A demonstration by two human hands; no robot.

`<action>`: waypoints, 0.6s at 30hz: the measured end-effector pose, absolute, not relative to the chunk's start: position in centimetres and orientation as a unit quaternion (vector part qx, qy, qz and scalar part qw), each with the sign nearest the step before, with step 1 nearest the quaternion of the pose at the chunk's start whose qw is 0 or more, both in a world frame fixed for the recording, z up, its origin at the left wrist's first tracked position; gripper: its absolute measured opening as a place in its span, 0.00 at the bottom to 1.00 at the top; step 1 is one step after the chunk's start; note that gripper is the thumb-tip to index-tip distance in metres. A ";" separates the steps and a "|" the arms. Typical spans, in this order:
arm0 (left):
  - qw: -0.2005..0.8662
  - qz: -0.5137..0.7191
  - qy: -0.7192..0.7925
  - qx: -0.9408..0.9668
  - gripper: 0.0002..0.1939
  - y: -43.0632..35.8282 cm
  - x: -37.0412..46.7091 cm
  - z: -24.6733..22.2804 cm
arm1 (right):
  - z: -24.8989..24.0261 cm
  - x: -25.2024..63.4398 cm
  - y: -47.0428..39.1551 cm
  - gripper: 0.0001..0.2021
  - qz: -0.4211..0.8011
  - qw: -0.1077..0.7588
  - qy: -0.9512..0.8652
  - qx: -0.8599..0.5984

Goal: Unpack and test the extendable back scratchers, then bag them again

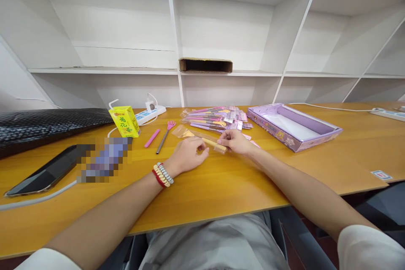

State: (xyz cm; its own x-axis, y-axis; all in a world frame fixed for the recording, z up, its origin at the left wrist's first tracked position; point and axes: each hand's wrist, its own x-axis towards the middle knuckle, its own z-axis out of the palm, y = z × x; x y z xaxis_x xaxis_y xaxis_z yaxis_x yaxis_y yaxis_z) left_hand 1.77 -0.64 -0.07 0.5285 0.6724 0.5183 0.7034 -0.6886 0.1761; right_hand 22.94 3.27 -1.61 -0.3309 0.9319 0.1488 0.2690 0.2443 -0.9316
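A yellow back scratcher [210, 142] in a clear plastic sleeve lies at an angle between my two hands, just above the table. My right hand [234, 141] pinches its handle end between thumb and fingers. Beside its claw end, my left hand [187, 155] curls its fingers against the sleeve; the fingertips are partly hidden. To the left, an unwrapped back scratcher [164, 136] with a pink claw and dark metal rod lies on the wood, next to a loose pink handle [152, 138]. Behind my hands is a pile of wrapped back scratchers [215, 117] in pink and purple.
A purple display box [292, 144] sits at the right. Leftward are a yellow drink carton [125, 121], a power strip [151, 114], a black phone-like device [47, 168] and a blurred-out item [106, 158]. White shelves [221, 29] hold a cardboard box [205, 66].
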 end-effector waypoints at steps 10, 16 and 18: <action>-0.209 -0.273 -0.373 -0.862 0.22 -0.5 2.7 -0.9 | -1.1 22.2 1.9 0.11 0.278 0.401 -0.766 -0.419; -0.424 -0.311 -0.446 -0.724 0.19 -0.3 3.3 -1.0 | -1.8 21.7 2.1 0.13 0.362 0.371 -0.721 -0.459; -0.481 -0.349 -0.468 -0.654 0.19 -0.4 3.6 -1.1 | -1.9 21.4 2.1 0.11 0.365 0.375 -0.713 -0.467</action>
State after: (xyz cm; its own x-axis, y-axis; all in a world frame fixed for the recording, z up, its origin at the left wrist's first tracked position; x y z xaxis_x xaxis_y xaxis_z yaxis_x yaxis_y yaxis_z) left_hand 3.64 -0.42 -1.13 0.3186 0.9479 0.0072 0.2755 -0.0999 0.9561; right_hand 21.36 2.06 -1.94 -0.2829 0.9395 0.1931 0.3929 0.2971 -0.8702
